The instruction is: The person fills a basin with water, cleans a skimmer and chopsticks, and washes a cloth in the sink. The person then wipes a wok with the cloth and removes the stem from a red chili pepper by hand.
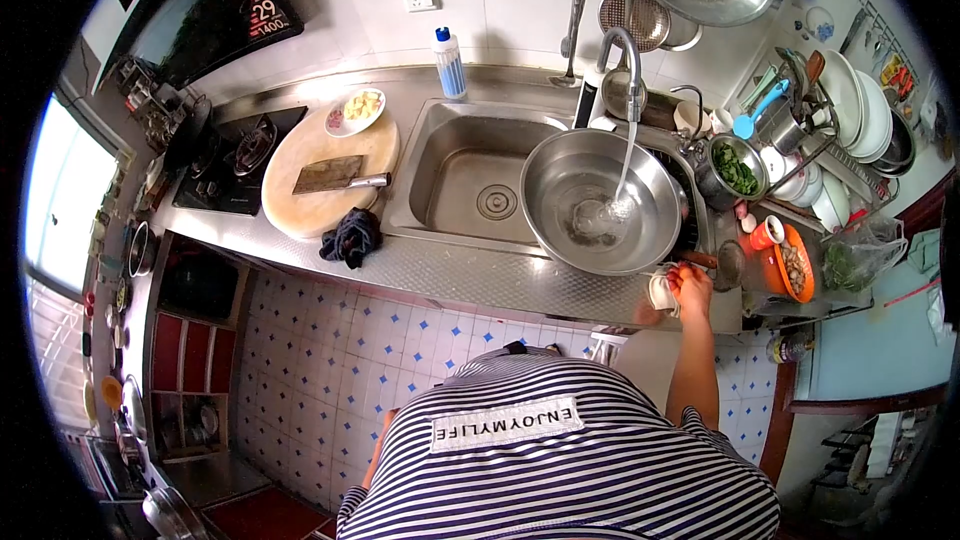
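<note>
at the counter (470, 285), a basin (555, 205) sits near the right hand (691, 290).

Right arm (697, 370) stretched forward, right hand (690, 288) by the front edge of the bench (560, 290), fingers (681, 277) bent, left arm (379, 448) low, left hand hidden.

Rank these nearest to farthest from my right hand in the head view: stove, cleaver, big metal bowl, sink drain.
1. Big metal bowl, under the running tap.
2. Sink drain, left of the bowl.
3. Cleaver, on the round board.
4. Stove, farther left.
</note>
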A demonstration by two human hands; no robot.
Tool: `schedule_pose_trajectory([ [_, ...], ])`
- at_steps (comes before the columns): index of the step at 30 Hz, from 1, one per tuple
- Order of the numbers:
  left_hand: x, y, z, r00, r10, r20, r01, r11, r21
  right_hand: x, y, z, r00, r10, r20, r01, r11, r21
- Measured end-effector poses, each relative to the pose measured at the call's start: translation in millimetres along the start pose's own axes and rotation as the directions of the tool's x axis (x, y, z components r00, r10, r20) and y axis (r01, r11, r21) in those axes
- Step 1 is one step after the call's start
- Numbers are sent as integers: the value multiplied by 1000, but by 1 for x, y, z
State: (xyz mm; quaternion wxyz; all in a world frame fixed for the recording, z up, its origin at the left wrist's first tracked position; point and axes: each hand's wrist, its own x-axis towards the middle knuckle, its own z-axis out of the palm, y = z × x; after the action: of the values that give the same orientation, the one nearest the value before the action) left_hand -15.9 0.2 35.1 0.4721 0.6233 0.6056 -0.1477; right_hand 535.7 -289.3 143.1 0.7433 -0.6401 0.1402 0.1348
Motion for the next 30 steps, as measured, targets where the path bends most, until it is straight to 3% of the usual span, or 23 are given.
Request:
schedule_pose_trajectory([
  [3, 0, -1, 0, 1000, -2, -4, 2, 1000, 4, 8, 4, 1, 998, -40, 41, 39, 999, 35],
  [6, -1, -3, 1, 1000, -4, -4, 4, 1000, 4, 9, -3, 14, 998, 21, 67, -19, 1000, -21],
  [8, -1, -4, 0, 1000, 3, -9, -3, 1000, 4, 6, -6, 26, 996, -67, 64, 79, 975, -205],
  [13, 1, 3, -1, 1000, 18, -5, -18, 1000, 3, 12, -2, 39, 990, -71, 122, 111, 925, -365],
  [19, 12, 40, -19, 980, 196, -41, -197, 980, -25, 12, -8, 44, 989, -73, 127, 118, 911, -396],
  [21, 16, 69, -28, 974, 219, -57, -225, 965, -137, 11, -11, 45, 990, -74, 124, 120, 898, -422],
  [24, 15, 149, -41, 987, 158, -29, -152, 861, -486, 12, -19, 47, 986, -80, 147, 140, 872, -468],
  [26, -6, 213, -51, 945, 322, -57, -308, 818, -486, 28, -17, 45, 959, -237, 159, 278, 651, -706],
  [28, 5, 258, -54, 890, 456, 12, -392, 778, -490, 21, -37, 51, 948, -265, 175, 301, 580, -757],
  [29, -14, 293, -52, 887, 461, 26, -395, 788, -473, 17, -46, 57, 937, -289, 197, 324, 500, -803],
  [30, -8, 316, -45, 878, 479, 7, -418, 773, -477, 16, -50, 62, 937, -293, 191, 321, 504, -802],
])
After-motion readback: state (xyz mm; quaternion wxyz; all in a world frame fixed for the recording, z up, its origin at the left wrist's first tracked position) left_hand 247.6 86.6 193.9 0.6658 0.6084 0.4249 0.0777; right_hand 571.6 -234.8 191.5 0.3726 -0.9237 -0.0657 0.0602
